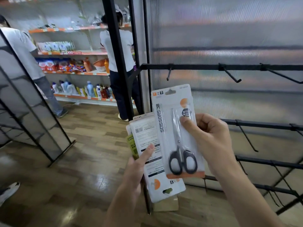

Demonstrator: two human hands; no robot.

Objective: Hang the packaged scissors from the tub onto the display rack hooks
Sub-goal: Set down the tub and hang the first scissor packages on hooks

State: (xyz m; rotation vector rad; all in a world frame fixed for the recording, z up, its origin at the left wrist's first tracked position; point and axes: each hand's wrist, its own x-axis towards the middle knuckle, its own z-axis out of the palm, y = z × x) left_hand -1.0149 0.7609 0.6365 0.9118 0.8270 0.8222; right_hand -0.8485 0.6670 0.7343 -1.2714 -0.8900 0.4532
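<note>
Below the hooks: your scissors pack [176,128] stands upright, hang-hole up, under the left hook [168,73].
Right hand [211,136]: pinching it.
Left hand [139,163]: gripping spare packs [147,145].

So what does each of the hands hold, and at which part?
Right hand pinches the scissors pack at its right edge, thumb on the front. Left hand grips a stack of packs at the left edge.

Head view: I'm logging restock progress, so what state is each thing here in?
Front scissors pack: upright, face out, pinched by right hand.
Stack of packs: backs showing, upside down, held by left hand.
Top-rail hooks: bare.
</note>
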